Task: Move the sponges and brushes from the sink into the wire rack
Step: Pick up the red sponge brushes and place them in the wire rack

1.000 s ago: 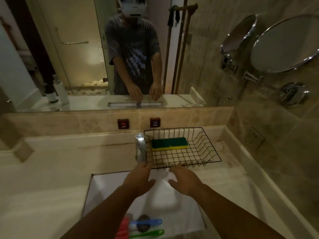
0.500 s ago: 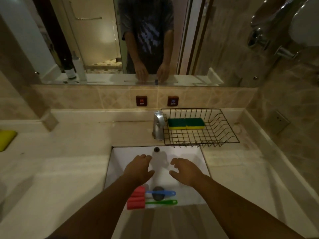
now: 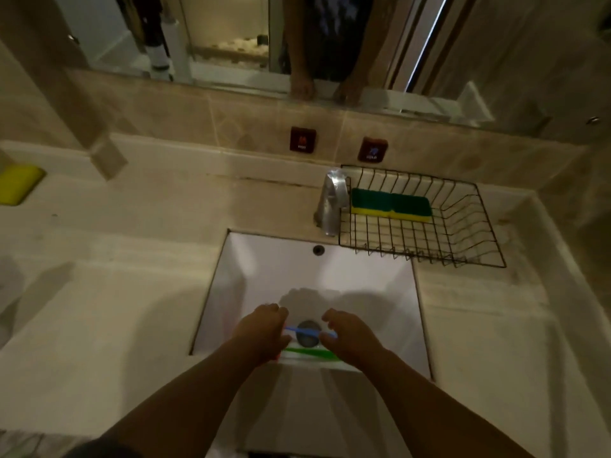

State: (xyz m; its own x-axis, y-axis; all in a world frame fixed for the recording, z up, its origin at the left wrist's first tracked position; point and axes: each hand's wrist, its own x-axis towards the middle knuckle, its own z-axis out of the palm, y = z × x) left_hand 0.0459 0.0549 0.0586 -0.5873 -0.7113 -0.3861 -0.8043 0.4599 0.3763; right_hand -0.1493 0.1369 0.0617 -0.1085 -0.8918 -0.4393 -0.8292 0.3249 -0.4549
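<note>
Low in the white sink (image 3: 264, 266), a blue brush (image 3: 305, 331) lies across the drain, and a green brush (image 3: 309, 353) lies just nearer to me. My left hand (image 3: 263, 333) is curled over the brushes' left ends and hides the red sponges there. My right hand (image 3: 348, 337) is curled at the right ends, fingertips touching the blue handle's tip. Whether either hand has a grip is not visible. The black wire rack (image 3: 469, 242) stands on the counter behind and right of the sink and holds a green-and-yellow sponge (image 3: 391, 206).
A chrome tap (image 3: 330, 203) stands against the rack's left side. Two red wall buttons (image 3: 302, 139) sit above it, below the mirror. A yellow object (image 3: 16, 188) lies at the counter's far left. A tiled wall closes the right side.
Both hands have dropped from near the rack's front edge down into the sink onto the brushes. My view has tilted downward.
</note>
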